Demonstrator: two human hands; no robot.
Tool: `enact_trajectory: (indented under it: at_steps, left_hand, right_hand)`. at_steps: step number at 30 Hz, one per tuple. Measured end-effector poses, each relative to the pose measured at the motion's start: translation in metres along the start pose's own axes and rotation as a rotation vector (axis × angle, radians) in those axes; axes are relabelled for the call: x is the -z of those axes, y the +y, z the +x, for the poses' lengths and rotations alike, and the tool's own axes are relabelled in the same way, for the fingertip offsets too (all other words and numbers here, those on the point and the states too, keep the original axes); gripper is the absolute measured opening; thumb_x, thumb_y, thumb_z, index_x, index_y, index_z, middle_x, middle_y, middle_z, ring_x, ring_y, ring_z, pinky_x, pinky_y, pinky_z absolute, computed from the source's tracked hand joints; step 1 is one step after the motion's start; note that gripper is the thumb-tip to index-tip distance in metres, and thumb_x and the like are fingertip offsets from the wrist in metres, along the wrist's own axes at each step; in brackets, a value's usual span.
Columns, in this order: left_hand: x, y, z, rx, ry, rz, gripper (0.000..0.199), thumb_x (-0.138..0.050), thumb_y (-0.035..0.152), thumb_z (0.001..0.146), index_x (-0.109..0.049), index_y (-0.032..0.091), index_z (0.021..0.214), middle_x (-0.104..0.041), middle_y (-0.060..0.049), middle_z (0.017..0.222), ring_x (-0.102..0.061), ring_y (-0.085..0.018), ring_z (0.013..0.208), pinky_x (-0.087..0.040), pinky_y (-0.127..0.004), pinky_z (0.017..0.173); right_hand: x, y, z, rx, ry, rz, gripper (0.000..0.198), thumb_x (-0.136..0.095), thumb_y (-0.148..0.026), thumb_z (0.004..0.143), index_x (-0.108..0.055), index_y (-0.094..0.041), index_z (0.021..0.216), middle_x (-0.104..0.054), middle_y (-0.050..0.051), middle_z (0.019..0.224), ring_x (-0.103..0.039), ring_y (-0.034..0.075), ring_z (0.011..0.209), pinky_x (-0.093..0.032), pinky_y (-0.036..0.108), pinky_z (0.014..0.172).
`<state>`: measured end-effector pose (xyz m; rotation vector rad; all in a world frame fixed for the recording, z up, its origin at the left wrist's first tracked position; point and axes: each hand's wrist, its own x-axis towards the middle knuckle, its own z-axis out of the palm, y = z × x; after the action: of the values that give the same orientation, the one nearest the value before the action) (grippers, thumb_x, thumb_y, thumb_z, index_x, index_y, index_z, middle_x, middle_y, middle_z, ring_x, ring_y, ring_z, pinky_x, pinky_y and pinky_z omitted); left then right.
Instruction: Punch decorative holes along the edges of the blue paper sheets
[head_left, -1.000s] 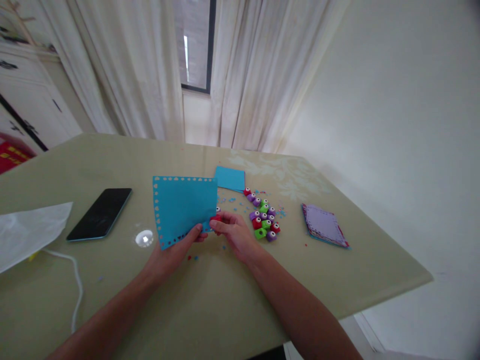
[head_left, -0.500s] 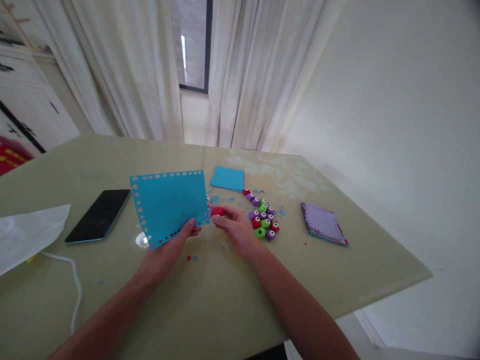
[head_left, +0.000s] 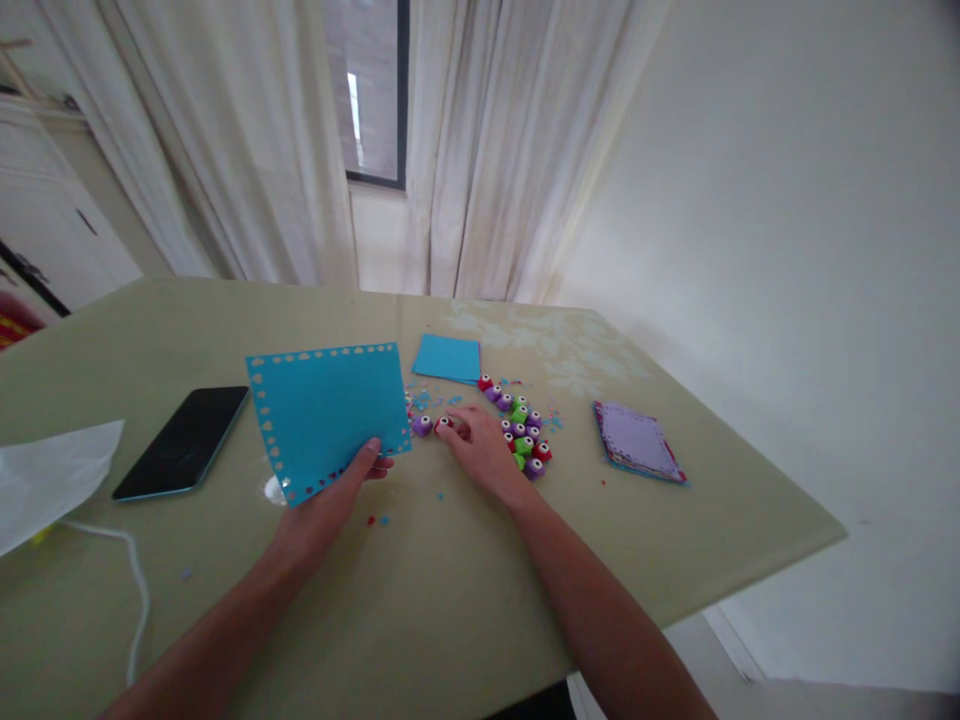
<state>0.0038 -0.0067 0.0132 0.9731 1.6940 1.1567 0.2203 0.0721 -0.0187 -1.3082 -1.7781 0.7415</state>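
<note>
A blue sheet of paper (head_left: 326, 415) with small shapes punched along its edges is held up in my left hand (head_left: 349, 485), thumb on its front near the lower right. My right hand (head_left: 480, 445) has its fingers around a small red craft punch (head_left: 443, 425) at the table surface, to the right of the sheet. Close by on its left stands a purple punch (head_left: 422, 425). Several more red, purple and green punches (head_left: 521, 408) are grouped just beyond and right of my right hand, which covers part of them.
A stack of blue paper (head_left: 448, 357) lies behind the punches, and a stack of punched sheets (head_left: 641, 442) is at the right. On the left are a black tablet (head_left: 184, 440), a white sheet (head_left: 52, 480) and a white cable (head_left: 139, 580). Paper bits (head_left: 424, 397) are scattered about.
My right hand has moved the red punch away from the sheet's right edge and down to the table beside the purple one. The left hand keeps holding the sheet.
</note>
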Motion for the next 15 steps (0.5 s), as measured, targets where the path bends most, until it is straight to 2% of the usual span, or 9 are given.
enact_trajectory:
  at_steps: [3,6,10,13,15]
  left_hand:
    - [0.001,-0.001,0.0,0.018,0.002,-0.001,0.031,-0.071,0.054,0.084,-0.079,0.024,0.087,-0.086,-0.008,0.087,-0.083,-0.032,0.092,-0.063,-0.046,0.1]
    - [0.001,0.0,-0.001,0.032,0.001,0.01,0.03,-0.07,0.052,0.086,-0.078,0.023,0.088,-0.086,-0.008,0.088,-0.083,-0.032,0.093,-0.062,-0.046,0.101]
    - [0.001,-0.001,-0.002,0.002,-0.012,0.021,0.031,-0.071,0.053,0.086,-0.078,0.024,0.09,-0.086,-0.008,0.088,-0.083,-0.032,0.092,-0.062,-0.047,0.101]
    - [0.001,-0.001,-0.001,-0.004,-0.009,0.026,0.032,-0.071,0.055,0.085,-0.078,0.024,0.09,-0.086,-0.007,0.087,-0.083,-0.033,0.093,-0.061,-0.049,0.102]
    - [0.001,0.001,-0.002,0.015,0.011,0.038,0.029,-0.07,0.052,0.085,-0.078,0.024,0.087,-0.086,-0.007,0.086,-0.083,-0.033,0.092,-0.061,-0.05,0.103]
  right_hand:
    - [0.014,0.001,0.006,-0.011,0.085,-0.102,0.03,-0.064,-0.032,0.098,-0.076,-0.022,0.123,-0.073,0.01,0.119,-0.064,0.022,0.086,-0.049,0.039,0.092]
    - [0.037,0.002,0.011,-0.006,0.175,-0.397,0.035,-0.054,-0.024,0.102,-0.072,-0.018,0.13,-0.072,0.015,0.127,-0.064,0.029,0.109,-0.044,0.043,0.105]
    - [0.052,0.004,0.011,-0.08,0.149,-0.725,0.039,-0.059,-0.025,0.1,-0.068,-0.018,0.138,-0.067,0.018,0.14,-0.054,0.037,0.129,-0.04,0.05,0.107]
    - [0.051,0.007,0.008,-0.105,0.136,-0.803,0.043,-0.065,-0.029,0.099,-0.065,-0.021,0.141,-0.063,0.017,0.147,-0.052,0.038,0.133,-0.039,0.05,0.106]
    - [0.052,0.009,0.009,-0.129,0.136,-0.805,0.038,-0.07,-0.031,0.096,-0.069,-0.022,0.134,-0.065,0.017,0.141,-0.054,0.037,0.129,-0.04,0.049,0.104]
